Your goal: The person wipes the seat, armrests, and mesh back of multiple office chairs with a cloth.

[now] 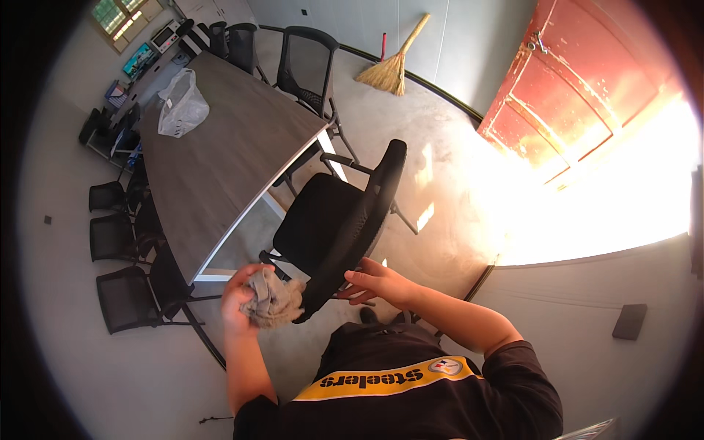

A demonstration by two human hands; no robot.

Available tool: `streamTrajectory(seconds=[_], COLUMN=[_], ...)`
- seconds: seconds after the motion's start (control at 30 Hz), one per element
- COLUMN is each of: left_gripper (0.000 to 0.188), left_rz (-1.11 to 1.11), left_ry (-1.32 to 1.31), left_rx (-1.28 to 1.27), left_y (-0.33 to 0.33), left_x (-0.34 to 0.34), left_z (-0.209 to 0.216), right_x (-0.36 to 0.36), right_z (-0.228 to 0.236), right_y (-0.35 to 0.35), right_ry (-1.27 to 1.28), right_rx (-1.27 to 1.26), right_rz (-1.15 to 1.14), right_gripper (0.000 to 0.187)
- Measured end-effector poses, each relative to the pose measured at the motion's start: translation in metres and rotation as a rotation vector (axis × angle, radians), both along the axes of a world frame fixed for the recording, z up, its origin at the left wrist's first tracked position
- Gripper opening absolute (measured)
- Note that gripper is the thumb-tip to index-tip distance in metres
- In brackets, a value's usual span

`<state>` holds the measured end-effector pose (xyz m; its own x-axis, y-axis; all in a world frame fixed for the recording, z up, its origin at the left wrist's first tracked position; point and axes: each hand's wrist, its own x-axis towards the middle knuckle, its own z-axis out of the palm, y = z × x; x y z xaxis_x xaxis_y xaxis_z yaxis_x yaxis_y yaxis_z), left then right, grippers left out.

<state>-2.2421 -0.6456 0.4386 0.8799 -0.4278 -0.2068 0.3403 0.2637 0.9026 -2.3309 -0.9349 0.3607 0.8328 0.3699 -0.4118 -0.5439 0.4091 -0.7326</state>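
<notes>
Well, table (227, 132): it ran long and dark up the left; its near end stood close to the chair (330, 227), so any turn of that chair wanted care.
door (579, 95): red, at the right, its lower part lost in glare; marks were probably easier to judge from the shaded side.
chair: black, with arms, between table and person (403, 389); its seat (308, 220) lay toward the table, and steadying it before pressing seemed wise.
backrest (359, 227): curved, on the person's side; long, even strokes along the curve would likely have suited it better than dabs.
broom (392, 70): straw, tilted by the far wall (480, 44), well apart from both hands.
bag (183, 106): thin, whitish, crumpled on the table.
right hand (381, 282): fingers spread at the backrest's near edge; whether they bore on it I could not tell. A firm hold there would have braced the chair.
left hand (236, 299): fingers curled round the rag (275, 297), gripping its left side.
rag: greyish, bunched, just by the backrest's left end; a flatter fold would probably have given fuller contact and fewer loose ends.
</notes>
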Motion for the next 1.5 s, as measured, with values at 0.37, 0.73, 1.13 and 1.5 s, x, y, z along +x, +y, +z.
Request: streamTrajectory(seconds=[0.37,0.73,1.13,1.5], left_gripper=[0.070,0.054,0.035,0.049], left_rz=[0.136,0.860,1.082,1.144], left_ry=[0.168,0.118,0.623,1.037], left_rx=[0.012,0.326,-0.007,0.320], left_y=[-0.165,-0.248,-0.322,-0.336], left_x=[-0.091,-0.090,-0.163,-0.204], left_z=[-0.056,-0.077,-0.113,-0.110], right_x=[0.056,0.139,0.189,0.296], right_z=[-0.010,-0.105,-0.166,-0.135], right_y=[-0.077,-0.351,-0.509,-0.504], right_ry=[-0.081,0.021,0.192,-0.024], right_rx=[-0.436,-0.096,-0.229,-0.380], right_rz=[0.584,0.771,0.683,0.820], right_gripper=[0.055,0.047,0.037,0.037])
